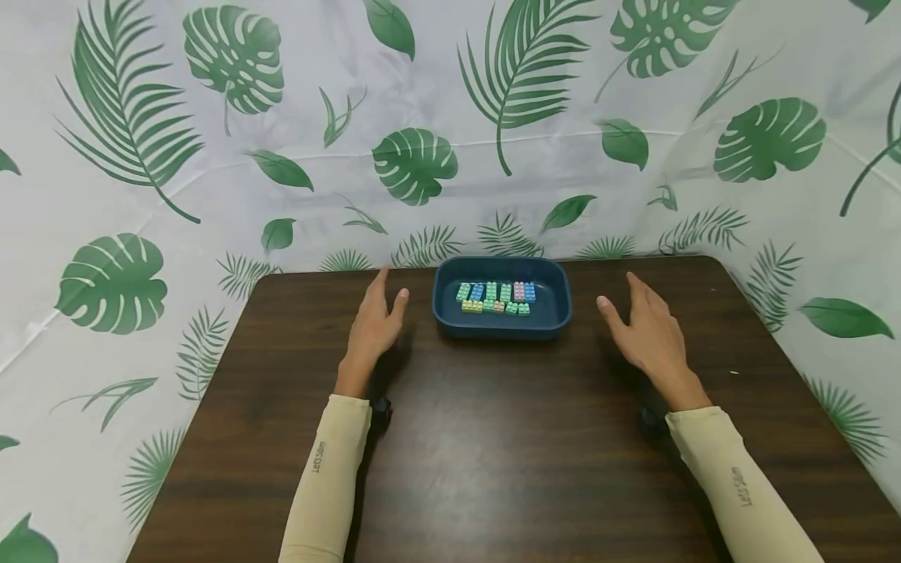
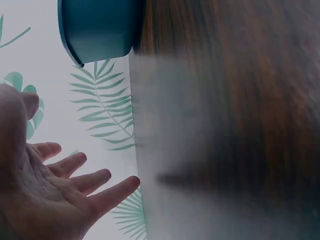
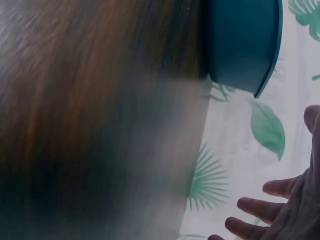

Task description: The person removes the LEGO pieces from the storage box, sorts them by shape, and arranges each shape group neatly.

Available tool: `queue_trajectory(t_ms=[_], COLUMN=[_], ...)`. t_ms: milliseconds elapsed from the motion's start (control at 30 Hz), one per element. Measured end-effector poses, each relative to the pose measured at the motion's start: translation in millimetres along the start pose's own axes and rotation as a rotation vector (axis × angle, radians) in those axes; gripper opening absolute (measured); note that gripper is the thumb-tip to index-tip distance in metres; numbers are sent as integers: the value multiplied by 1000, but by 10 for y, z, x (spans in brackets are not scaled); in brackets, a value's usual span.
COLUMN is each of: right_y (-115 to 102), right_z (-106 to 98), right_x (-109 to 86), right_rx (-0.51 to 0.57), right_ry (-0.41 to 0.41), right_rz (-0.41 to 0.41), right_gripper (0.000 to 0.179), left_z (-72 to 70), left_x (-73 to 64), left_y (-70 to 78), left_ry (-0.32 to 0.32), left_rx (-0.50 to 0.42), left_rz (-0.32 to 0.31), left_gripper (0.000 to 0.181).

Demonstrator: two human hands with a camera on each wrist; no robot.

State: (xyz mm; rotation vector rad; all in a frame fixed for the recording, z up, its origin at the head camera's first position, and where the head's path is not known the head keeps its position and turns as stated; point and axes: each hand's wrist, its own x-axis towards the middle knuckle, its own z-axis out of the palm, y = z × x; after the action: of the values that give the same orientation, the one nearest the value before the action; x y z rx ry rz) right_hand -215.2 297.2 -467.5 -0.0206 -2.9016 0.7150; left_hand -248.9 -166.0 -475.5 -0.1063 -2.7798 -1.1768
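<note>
A dark blue tray (image 1: 501, 322) stands near the far edge of the table, with several small building bricks (image 1: 491, 291) in green, blue, pink and yellow lying in two rows inside it. Left of the tray, my left hand (image 1: 371, 328) is held with its fingers extended, apart from the tray and holding nothing. On the other side, my right hand (image 1: 649, 332) reaches forward with thumb and fingers spread, its palm bare. Both wrist views show the tray's outer wall (image 2: 100, 30) beyond the spread fingers; the bricks are hidden there.
The dark wood table (image 1: 521, 453) extends towards me between the two forearms. Behind it hangs a white cloth (image 1: 310, 211) printed with green leaves, which also runs down both sides. A tiny pale scrap (image 1: 734, 372) lies on the table at the right.
</note>
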Motion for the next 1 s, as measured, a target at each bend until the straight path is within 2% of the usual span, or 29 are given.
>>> queue_trajectory(t_ms=[233, 467, 567, 700, 833, 1000], right_y=[-106, -172, -211, -261, -312, -420], right_z=[29, 45, 57, 36, 54, 155], right_x=[10, 109, 155, 198, 252, 288], right_rx=[27, -11, -19, -9, -3, -2], right_ry=[0, -10, -25, -49, -59, -15], right_rz=[-14, -71, -96, -134, -197, -273], right_gripper=[89, 89, 89, 88, 83, 71], left_z=[66, 126, 166, 242, 301, 330], left_x=[26, 79, 125, 198, 243, 222], left_y=[44, 120, 164, 268, 342, 376], left_ry=[40, 109, 102, 59, 42, 43], left_rx=[-51, -60, -88, -121, -122, -152], left_rz=[15, 30, 30, 13, 3, 4], left_gripper=[73, 70, 68, 66, 66, 64])
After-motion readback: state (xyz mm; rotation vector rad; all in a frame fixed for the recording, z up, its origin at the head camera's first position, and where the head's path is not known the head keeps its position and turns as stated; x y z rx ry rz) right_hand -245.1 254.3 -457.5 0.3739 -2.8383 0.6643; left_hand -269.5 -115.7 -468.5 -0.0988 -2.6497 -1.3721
